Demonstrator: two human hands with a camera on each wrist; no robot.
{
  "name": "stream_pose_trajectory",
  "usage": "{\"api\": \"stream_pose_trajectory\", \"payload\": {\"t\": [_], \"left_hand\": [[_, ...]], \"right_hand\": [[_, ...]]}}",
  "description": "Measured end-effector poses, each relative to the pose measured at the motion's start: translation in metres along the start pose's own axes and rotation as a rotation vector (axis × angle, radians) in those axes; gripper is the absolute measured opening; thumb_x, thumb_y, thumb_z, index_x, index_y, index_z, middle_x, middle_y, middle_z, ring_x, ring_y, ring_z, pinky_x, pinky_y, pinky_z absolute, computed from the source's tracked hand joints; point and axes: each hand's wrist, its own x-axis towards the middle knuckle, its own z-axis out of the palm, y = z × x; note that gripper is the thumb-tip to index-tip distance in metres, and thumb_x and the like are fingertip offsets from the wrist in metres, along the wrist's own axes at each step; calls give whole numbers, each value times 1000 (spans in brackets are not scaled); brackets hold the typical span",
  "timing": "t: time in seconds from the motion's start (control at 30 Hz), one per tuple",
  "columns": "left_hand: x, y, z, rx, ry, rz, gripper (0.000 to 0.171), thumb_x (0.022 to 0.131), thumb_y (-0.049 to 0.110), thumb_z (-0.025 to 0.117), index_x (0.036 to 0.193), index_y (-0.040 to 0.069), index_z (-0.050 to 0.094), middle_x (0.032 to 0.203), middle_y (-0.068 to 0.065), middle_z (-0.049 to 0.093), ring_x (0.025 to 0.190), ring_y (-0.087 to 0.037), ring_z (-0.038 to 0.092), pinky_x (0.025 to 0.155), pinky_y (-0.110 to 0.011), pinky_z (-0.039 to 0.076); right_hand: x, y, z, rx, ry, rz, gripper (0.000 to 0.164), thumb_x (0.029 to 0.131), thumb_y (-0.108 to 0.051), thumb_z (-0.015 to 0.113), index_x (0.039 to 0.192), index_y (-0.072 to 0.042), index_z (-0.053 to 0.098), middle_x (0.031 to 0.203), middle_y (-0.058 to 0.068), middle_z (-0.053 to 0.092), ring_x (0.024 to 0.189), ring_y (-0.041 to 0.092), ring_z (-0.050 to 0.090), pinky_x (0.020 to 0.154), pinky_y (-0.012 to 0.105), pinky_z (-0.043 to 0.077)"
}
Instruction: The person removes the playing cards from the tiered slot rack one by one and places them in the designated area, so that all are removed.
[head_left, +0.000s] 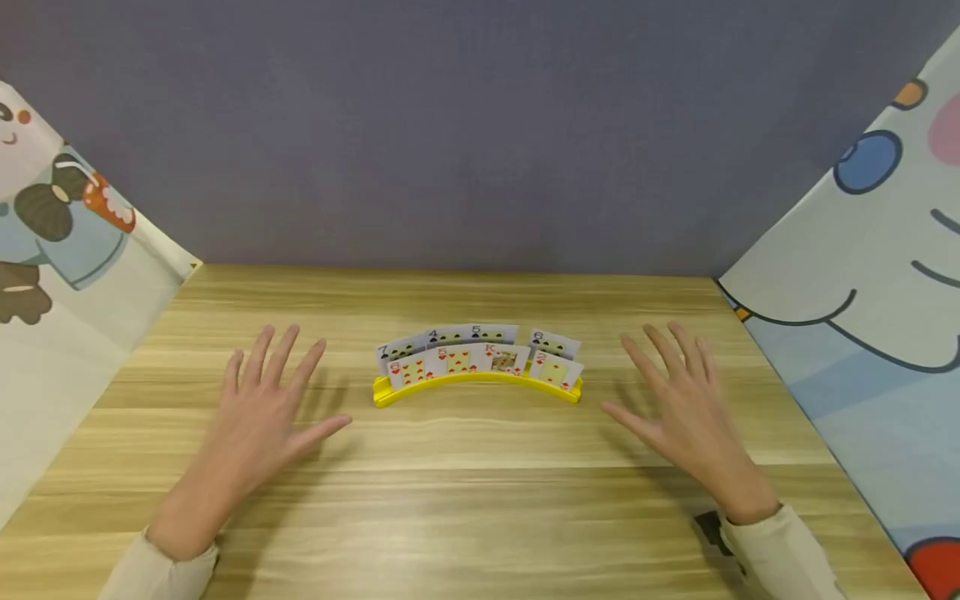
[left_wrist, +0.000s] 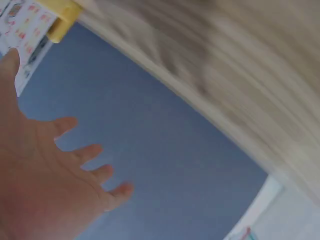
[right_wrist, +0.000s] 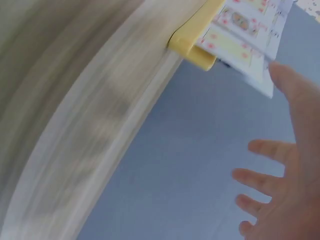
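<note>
A curved yellow card holder (head_left: pixel 480 377) stands on the table with two rows of upright playing cards. The front row has red cards, among them a king (head_left: pixel 504 359) and, at the right end past a gap, a two (head_left: pixel 553 371). Black spade cards (head_left: pixel 450 335) stand behind, partly hidden. To the left of the holder, my left hand (head_left: pixel 258 425) is spread above the table, palm down, touching nothing. My right hand (head_left: pixel 686 417) is spread likewise on the right side, apart from the cards. Both wrist views show straight, separated fingers and an end of the holder.
The wooden table (head_left: pixel 480 517) ends at a dark grey-blue panel (head_left: pixel 465 142) at the back. Printed cartoon sheets line the left side (head_left: pixel 90 350) and the right side (head_left: pixel 847 400). A small black object (head_left: pixel 711 532) shows at the right sleeve.
</note>
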Motion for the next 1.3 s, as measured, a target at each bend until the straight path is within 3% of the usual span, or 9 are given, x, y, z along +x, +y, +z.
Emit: {"api": "stream_pose_trajectory", "payload": {"t": [0.2, 0.33, 0.47, 0.63, 0.77, 1.0, 1.3], "left_hand": [[14, 12, 3, -108, -84, 30, 89, 86, 64, 65, 152, 9, 39, 154, -25, 31, 138, -46, 31, 97, -68, 34], [23, 16, 6, -195, -170, 56, 80, 93, 56, 63, 149, 3, 42, 150, -27, 36, 133, -47, 37, 100, -67, 36], [32, 20, 10, -267, -257, 71, 71, 97, 49, 60, 146, 0, 44, 142, -25, 44, 127, -43, 46, 100, -61, 42], [42, 26, 20, -337, -317, 84, 65, 96, 42, 64, 139, -5, 50, 133, -22, 50, 117, -35, 54, 95, -52, 48], [48, 27, 28, -399, -374, 97, 53, 95, 38, 68, 127, -3, 57, 125, -18, 52, 99, -25, 54, 79, -40, 49], [53, 24, 36, -491, -397, 97, 44, 92, 17, 73, 126, -7, 58, 101, -7, 53, 80, -17, 48, 64, -27, 44], [57, 28, 39, -548, -383, 91, 23, 90, 9, 74, 107, -3, 64, 83, -1, 57, 66, -12, 46, 54, -23, 41]], "right_hand": [[10, -15, 0, 138, 49, -57, 56, 86, -38, 74, 127, -2, 62, 118, 18, 65, 117, 39, 53, 100, 59, 37], [20, -25, -2, 192, 51, -103, 37, 90, -26, 71, 118, -2, 67, 106, 14, 70, 100, 31, 64, 85, 50, 51], [31, -35, -1, 211, 42, -133, 25, 90, -20, 71, 110, -4, 69, 101, 10, 71, 91, 27, 67, 71, 44, 56], [41, -45, 6, 202, 33, -151, 12, 87, -12, 74, 96, -7, 67, 95, 10, 70, 82, 24, 68, 61, 38, 55], [42, -50, 12, 202, -13, -153, 10, 87, -10, 74, 95, -7, 69, 97, 11, 71, 84, 25, 69, 62, 37, 56], [42, -50, 19, 227, -59, -138, 13, 88, -11, 76, 99, -4, 73, 101, 12, 72, 91, 26, 69, 72, 40, 57], [37, -47, 22, 280, -110, -109, 16, 94, -16, 70, 104, -4, 73, 105, 10, 72, 95, 25, 69, 78, 41, 57]]}}
